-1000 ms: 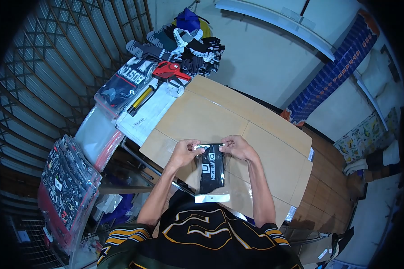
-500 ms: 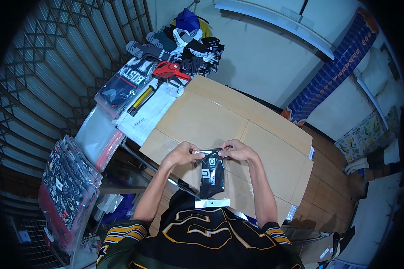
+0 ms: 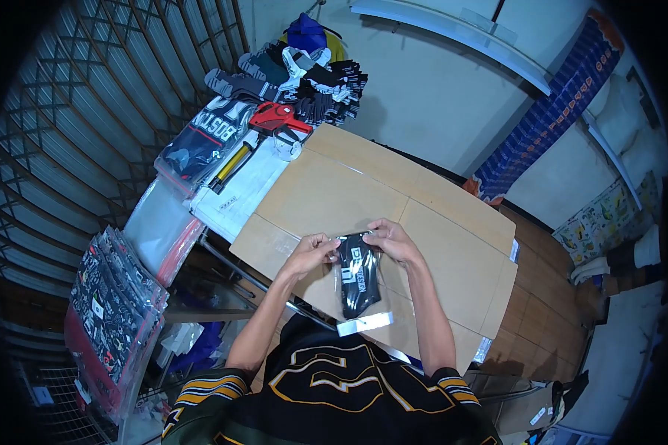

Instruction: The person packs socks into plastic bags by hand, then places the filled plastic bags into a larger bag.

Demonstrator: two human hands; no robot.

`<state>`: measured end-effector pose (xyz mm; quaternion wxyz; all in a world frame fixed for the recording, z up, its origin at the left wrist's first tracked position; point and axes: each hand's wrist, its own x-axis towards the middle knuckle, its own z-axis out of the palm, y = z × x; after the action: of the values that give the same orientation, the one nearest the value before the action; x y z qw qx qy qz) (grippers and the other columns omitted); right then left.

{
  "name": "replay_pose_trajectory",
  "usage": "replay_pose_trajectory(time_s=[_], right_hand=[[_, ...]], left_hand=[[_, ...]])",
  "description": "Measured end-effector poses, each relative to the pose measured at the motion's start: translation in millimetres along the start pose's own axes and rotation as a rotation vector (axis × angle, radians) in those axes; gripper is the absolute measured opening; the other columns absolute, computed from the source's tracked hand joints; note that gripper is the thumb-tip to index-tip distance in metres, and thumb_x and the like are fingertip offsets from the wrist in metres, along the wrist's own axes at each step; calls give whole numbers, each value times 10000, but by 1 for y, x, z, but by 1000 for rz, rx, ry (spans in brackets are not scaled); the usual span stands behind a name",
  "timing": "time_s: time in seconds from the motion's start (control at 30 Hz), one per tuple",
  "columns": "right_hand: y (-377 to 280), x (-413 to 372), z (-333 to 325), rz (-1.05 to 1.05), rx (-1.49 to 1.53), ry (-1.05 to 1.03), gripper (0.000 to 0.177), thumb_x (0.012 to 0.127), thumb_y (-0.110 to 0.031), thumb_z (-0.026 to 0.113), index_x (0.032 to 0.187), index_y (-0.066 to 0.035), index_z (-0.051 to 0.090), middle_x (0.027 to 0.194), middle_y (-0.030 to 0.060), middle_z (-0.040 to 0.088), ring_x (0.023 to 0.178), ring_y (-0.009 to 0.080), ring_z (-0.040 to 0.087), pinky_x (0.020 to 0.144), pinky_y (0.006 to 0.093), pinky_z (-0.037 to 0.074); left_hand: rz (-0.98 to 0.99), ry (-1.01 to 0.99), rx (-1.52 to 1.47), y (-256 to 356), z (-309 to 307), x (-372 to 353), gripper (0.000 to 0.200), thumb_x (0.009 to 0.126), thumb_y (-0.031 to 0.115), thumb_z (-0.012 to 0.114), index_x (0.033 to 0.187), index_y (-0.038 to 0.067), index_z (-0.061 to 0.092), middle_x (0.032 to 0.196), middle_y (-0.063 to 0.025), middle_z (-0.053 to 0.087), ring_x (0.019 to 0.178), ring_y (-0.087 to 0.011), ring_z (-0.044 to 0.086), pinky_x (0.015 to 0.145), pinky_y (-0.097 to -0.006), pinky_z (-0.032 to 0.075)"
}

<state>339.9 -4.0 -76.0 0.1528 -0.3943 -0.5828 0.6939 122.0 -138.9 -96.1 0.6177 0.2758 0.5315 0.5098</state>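
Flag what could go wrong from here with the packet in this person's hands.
The left hand and right hand pinch the clear packet at its far end only, so it might slip, or the plastic might tear there. Its white strip appears close to the near edge of the cardboard, so a dropped packet could slide off.

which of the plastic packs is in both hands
The small clear packet with white lettering on its black contents, pinched by the left hand and right hand; the navy pack and patterned packs are larger and untouched.
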Motion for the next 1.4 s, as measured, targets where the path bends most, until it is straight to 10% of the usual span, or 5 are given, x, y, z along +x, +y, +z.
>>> replay_pose_trajectory(time_s=[0.4,0.57,0.83,1.4], right_hand=[[13,3,35,-250,-608,514,416,915,-258,761,1197,-5,590,912,160,742,799,298,725,740,408,566],[-2,-25,59,-408,-808,624,352,909,-195,714,1201,-13,641,1297,223,614,1178,390,608,1010,499,447],[25,-51,89,-519,-1090,430,520,982,-304,603,1431,-52,537,1552,232,423,1460,418,347,1129,627,285],[29,-43,94,-338,-1237,373,580,1012,-345,536,1554,-174,421,1640,143,315,1521,367,251,1176,612,238]], left_hand=[[63,175,212,-13,14,11,362,946,195,766,1184,-55,658,749,-53,713,652,-102,681,555,-248,538],[55,196,202,-12,15,10,311,942,193,770,1118,-49,686,758,-75,732,603,-98,667,523,-235,511],[49,187,190,-10,15,8,335,939,197,774,1126,-66,684,758,-87,734,623,-100,680,518,-239,511],[82,329,426,1,-42,-16,259,988,203,688,1048,-49,701,812,-119,750,683,-146,727,612,-274,585]])
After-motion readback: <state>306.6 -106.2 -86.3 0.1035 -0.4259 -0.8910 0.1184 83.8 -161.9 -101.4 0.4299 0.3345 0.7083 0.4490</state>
